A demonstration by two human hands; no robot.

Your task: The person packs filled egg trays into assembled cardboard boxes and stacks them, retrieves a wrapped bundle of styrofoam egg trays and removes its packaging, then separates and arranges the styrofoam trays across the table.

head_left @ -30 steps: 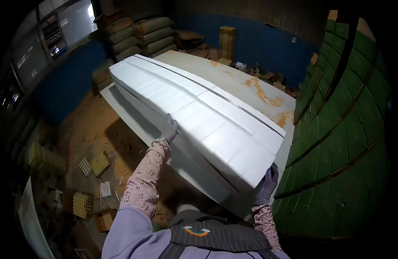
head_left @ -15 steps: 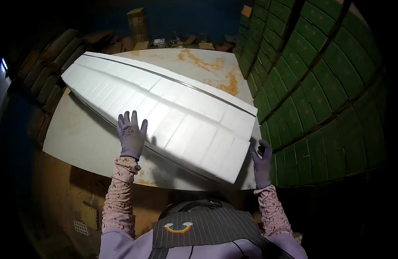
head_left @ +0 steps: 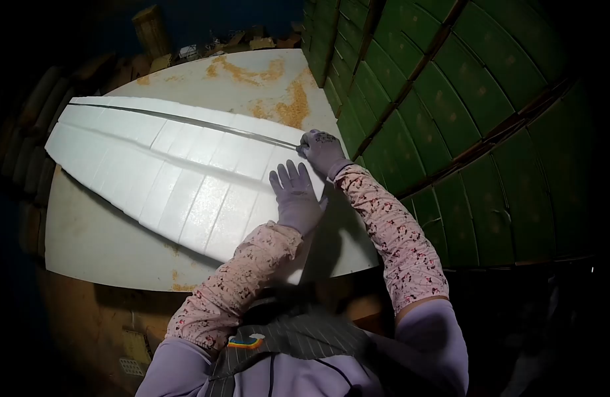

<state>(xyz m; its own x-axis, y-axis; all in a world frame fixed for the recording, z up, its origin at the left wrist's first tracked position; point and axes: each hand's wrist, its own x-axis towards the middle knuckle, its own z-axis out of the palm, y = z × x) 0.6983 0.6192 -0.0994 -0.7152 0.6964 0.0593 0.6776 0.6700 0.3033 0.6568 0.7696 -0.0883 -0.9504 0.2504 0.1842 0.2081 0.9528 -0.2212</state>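
A long block of white foam-like pieces (head_left: 179, 172) lies at a slant on a pale table (head_left: 86, 245). A thin dark strap (head_left: 192, 122) runs lengthwise near its far edge. My left hand (head_left: 298, 202), in a purple glove, rests on the block's right end with fingers spread. Just beyond it, my right hand (head_left: 321, 151), also gloved, is closed at the right end of the strap, its fingertips on the strap where it meets the block's edge.
Stacked green boxes (head_left: 444, 112) form a wall along the right. Orange-brown residue (head_left: 293, 102) marks the table's far part. Sacks (head_left: 43, 106) are piled at the left, and a yellowish stack (head_left: 151, 32) stands behind. An egg-tray-like piece (head_left: 131, 366) lies on the floor.
My left hand has moved right onto the block's end. My right hand has gone from beside the block to the strap and closed on it. The view has shifted right.
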